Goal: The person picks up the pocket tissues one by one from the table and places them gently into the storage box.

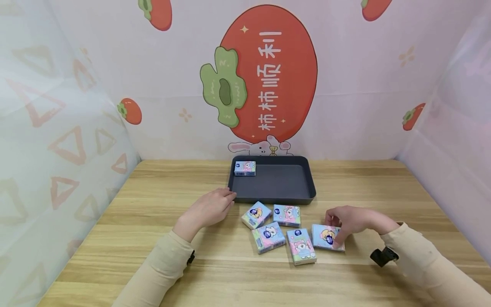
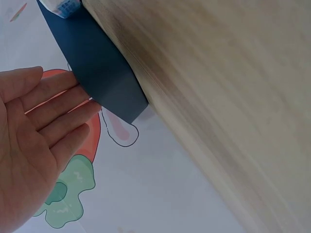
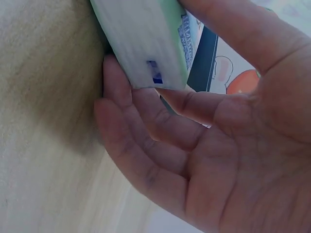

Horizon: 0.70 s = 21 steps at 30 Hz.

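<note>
My right hand (image 1: 350, 221) pinches a small blue tissue pack (image 1: 322, 236) on the table between thumb and fingers. In the right wrist view the pack's pale side (image 3: 146, 43) shows between the thumb above and the curled fingers (image 3: 146, 170) below. My left hand (image 1: 211, 207) lies at the near left corner of a dark grey tray (image 1: 272, 200), its fingertips on the rim. The left wrist view shows those fingers (image 2: 63, 109) extended against the tray's wall (image 2: 109, 73). One tissue pack (image 1: 244, 168) sits in the tray's far left corner.
Several more cartoon-printed tissue packs lie between the hands: one (image 1: 257, 215) and another (image 1: 287, 215) near the tray, one (image 1: 268, 237) closer, and one (image 1: 301, 246) beside the gripped pack. A printed cloth backdrop (image 1: 172, 64) rises behind the wooden table (image 1: 172, 277).
</note>
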Each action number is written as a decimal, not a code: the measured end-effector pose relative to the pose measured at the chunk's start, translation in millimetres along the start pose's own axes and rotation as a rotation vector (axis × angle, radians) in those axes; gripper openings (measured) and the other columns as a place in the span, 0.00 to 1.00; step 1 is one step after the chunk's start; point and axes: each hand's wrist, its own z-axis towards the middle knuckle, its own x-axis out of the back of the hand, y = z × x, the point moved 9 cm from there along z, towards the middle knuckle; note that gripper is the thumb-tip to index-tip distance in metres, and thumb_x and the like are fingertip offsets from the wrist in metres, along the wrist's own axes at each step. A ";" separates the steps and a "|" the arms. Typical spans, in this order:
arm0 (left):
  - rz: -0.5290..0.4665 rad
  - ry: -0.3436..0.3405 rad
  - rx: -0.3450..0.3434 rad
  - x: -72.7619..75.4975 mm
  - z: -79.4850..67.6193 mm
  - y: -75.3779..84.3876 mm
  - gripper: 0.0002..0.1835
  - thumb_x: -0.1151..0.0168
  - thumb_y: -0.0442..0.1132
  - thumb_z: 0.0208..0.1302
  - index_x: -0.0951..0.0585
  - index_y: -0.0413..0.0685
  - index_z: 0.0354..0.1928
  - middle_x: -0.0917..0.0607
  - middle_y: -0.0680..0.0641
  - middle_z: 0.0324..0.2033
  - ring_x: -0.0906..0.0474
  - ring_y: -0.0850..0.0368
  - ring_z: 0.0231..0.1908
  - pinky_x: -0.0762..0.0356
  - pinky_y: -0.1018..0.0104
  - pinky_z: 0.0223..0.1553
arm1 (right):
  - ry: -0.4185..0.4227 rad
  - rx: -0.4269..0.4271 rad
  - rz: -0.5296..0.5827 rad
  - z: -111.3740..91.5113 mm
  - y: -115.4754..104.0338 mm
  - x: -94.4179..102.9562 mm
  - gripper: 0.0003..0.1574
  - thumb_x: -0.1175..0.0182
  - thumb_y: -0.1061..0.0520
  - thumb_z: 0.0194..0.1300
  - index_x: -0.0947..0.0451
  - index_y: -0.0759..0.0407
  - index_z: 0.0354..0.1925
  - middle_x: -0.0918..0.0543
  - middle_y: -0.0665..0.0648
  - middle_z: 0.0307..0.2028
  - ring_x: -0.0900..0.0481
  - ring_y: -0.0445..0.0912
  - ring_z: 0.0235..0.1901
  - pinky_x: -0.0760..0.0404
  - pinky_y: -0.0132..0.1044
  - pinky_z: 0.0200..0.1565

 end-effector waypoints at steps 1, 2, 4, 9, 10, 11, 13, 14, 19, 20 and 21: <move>-0.003 -0.003 0.003 -0.6 0.1 -0.3 0.20 0.52 0.41 0.72 0.23 0.37 0.58 0.23 0.37 0.57 0.28 0.43 0.60 0.30 0.52 0.63 | 0.000 0.001 0.005 0.0 0.4 0.0 0.30 0.22 0.52 0.39 0.29 0.55 0.38 0.26 0.53 0.36 0.31 0.47 0.38 0.29 0.38 0.38; -0.004 -0.006 0.006 -1.1 0.2 -0.5 0.20 0.52 0.41 0.72 0.24 0.37 0.58 0.23 0.37 0.57 0.28 0.43 0.61 0.30 0.52 0.63 | -0.001 0.001 0.011 0.1 0.9 0.1 0.30 0.22 0.52 0.40 0.29 0.55 0.38 0.26 0.53 0.37 0.31 0.47 0.39 0.29 0.38 0.39; -0.001 -0.013 0.013 -2.1 0.5 -1.0 0.20 0.52 0.42 0.72 0.24 0.38 0.58 0.23 0.37 0.57 0.29 0.43 0.61 0.30 0.52 0.63 | -0.001 -0.002 0.027 0.1 2.0 0.7 0.30 0.23 0.52 0.41 0.28 0.54 0.40 0.25 0.53 0.40 0.30 0.47 0.41 0.27 0.39 0.42; 0.008 -0.017 0.018 -2.0 0.6 -1.1 0.20 0.53 0.42 0.72 0.24 0.38 0.58 0.23 0.38 0.58 0.29 0.44 0.61 0.30 0.53 0.64 | -0.007 0.023 0.069 -0.1 2.5 3.3 0.27 0.25 0.54 0.45 0.27 0.56 0.41 0.24 0.53 0.39 0.28 0.47 0.41 0.26 0.39 0.41; 0.008 -0.017 0.017 -1.9 0.6 -0.9 0.20 0.53 0.42 0.72 0.24 0.38 0.58 0.23 0.38 0.58 0.29 0.44 0.61 0.30 0.52 0.64 | -0.011 0.031 0.082 0.0 2.6 3.7 0.25 0.25 0.54 0.46 0.26 0.56 0.41 0.23 0.53 0.39 0.28 0.47 0.40 0.26 0.38 0.41; 0.005 -0.015 0.015 -1.6 0.6 -0.7 0.20 0.53 0.41 0.72 0.23 0.38 0.58 0.23 0.38 0.58 0.29 0.44 0.61 0.30 0.52 0.64 | -0.014 0.038 0.094 0.2 3.0 4.0 0.24 0.26 0.55 0.47 0.26 0.56 0.41 0.23 0.53 0.38 0.28 0.46 0.39 0.26 0.38 0.40; 0.006 -0.019 0.020 -1.8 0.8 -0.9 0.20 0.53 0.41 0.72 0.23 0.38 0.58 0.23 0.38 0.58 0.29 0.44 0.61 0.30 0.52 0.64 | -0.018 0.044 0.123 0.6 4.4 4.6 0.22 0.27 0.55 0.49 0.25 0.55 0.41 0.22 0.53 0.37 0.28 0.46 0.39 0.26 0.37 0.40; 0.006 -0.022 0.022 -1.9 0.8 -0.9 0.20 0.53 0.41 0.72 0.24 0.38 0.58 0.23 0.38 0.58 0.29 0.44 0.61 0.30 0.53 0.64 | -0.017 0.043 0.142 0.8 5.4 5.0 0.21 0.27 0.54 0.49 0.24 0.55 0.41 0.22 0.53 0.37 0.27 0.46 0.39 0.26 0.37 0.40; 0.010 -0.027 0.029 -2.8 0.7 -1.6 0.20 0.53 0.42 0.72 0.24 0.39 0.59 0.23 0.39 0.58 0.29 0.45 0.62 0.31 0.53 0.64 | -0.006 0.016 0.206 0.9 11.5 7.6 0.21 0.28 0.53 0.50 0.22 0.57 0.42 0.20 0.52 0.37 0.27 0.46 0.38 0.25 0.37 0.37; 0.011 -0.025 0.027 -2.5 0.6 -1.4 0.20 0.53 0.42 0.72 0.24 0.39 0.59 0.23 0.38 0.58 0.29 0.44 0.62 0.31 0.53 0.64 | -0.002 0.010 0.214 0.9 12.5 8.2 0.21 0.28 0.52 0.51 0.22 0.57 0.42 0.19 0.52 0.37 0.27 0.46 0.38 0.25 0.36 0.37; 0.011 -0.022 0.025 -2.4 0.6 -1.3 0.20 0.53 0.42 0.72 0.24 0.38 0.59 0.23 0.38 0.58 0.29 0.44 0.61 0.31 0.52 0.64 | 0.003 0.005 0.220 1.0 13.5 8.9 0.21 0.28 0.52 0.51 0.22 0.58 0.42 0.19 0.52 0.37 0.27 0.45 0.38 0.25 0.36 0.37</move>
